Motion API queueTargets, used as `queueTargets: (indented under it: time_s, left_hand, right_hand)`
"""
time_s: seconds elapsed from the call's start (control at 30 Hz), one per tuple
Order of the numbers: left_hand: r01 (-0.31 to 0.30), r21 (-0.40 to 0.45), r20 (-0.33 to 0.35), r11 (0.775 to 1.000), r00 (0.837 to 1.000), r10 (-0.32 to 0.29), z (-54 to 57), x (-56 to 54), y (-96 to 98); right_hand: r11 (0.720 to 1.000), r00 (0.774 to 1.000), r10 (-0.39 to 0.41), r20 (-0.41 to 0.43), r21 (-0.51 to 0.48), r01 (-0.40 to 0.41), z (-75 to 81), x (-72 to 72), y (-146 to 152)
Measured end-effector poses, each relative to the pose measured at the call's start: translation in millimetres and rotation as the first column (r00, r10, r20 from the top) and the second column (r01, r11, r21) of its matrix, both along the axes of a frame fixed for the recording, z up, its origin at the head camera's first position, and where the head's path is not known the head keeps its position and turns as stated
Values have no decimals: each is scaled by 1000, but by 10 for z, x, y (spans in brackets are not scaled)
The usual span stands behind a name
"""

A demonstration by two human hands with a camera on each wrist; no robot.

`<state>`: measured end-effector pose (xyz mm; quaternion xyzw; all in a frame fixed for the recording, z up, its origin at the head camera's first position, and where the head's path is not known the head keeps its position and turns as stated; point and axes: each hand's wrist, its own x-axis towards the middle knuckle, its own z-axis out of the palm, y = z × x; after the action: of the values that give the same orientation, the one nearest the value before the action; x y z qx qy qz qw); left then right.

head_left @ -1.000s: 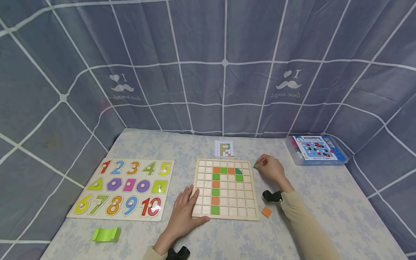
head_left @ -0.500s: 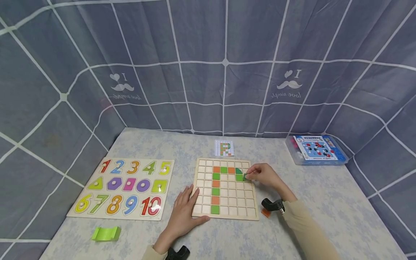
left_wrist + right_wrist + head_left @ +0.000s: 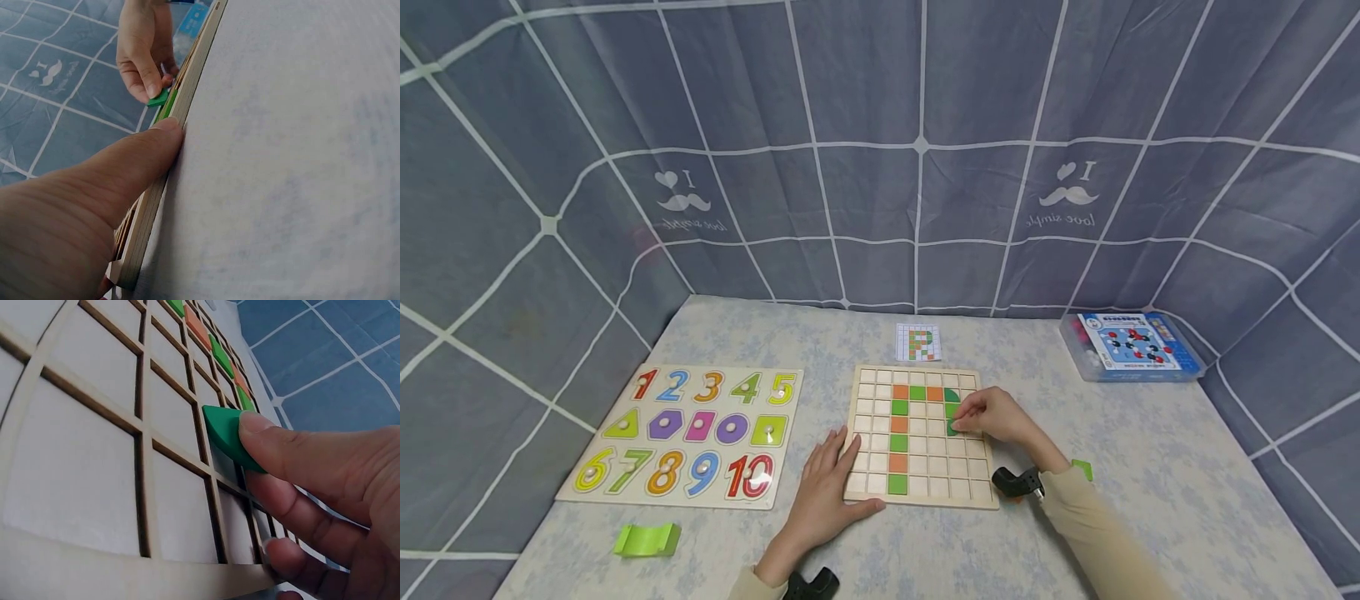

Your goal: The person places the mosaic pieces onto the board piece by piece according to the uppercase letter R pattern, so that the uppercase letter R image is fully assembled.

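My right hand (image 3: 1000, 417) pinches a green quarter-round tile (image 3: 225, 434) between thumb and fingers. In the right wrist view its tip is close over a cell of the wooden grid board (image 3: 936, 502). In the head view the held tile lies just below a green square tile (image 3: 951, 409). My left hand (image 3: 823, 487) rests at the board's lower left corner, fingers extended along the left edge and thumb against the front edge. Orange and green tiles fill a left column and a top row, which ends in a green rounded tile (image 3: 951, 395).
A pattern card (image 3: 918, 342) lies behind the board. Left stands a number-and-shape puzzle (image 3: 727, 406), with a lime green block (image 3: 647, 540) before it. A plastic box (image 3: 1131, 346) sits back right. An orange tile (image 3: 1018, 499) and a green piece (image 3: 1082, 469) are partly hidden by my right arm.
My right hand has moved left and toward me, carrying the green tile from beside the board to over its grid. A green piece now shows beside the right sleeve. My left hand stays put.
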<state>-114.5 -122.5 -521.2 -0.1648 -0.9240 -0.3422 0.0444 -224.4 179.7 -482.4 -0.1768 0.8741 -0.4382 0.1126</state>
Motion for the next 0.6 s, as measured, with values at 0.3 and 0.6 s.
queueTargets:
  time_s: [0.3, 0.6]
  left_hand:
    - [1, 3, -2, 1000, 1000, -1, 8, 11, -1]
    - [3, -1, -2, 1000, 1000, -3, 5, 8, 0]
  right_hand:
    - [999, 999, -21, -49, 35, 23, -32, 20, -18]
    - [994, 992, -48, -118, 96, 60, -49, 55, -22]
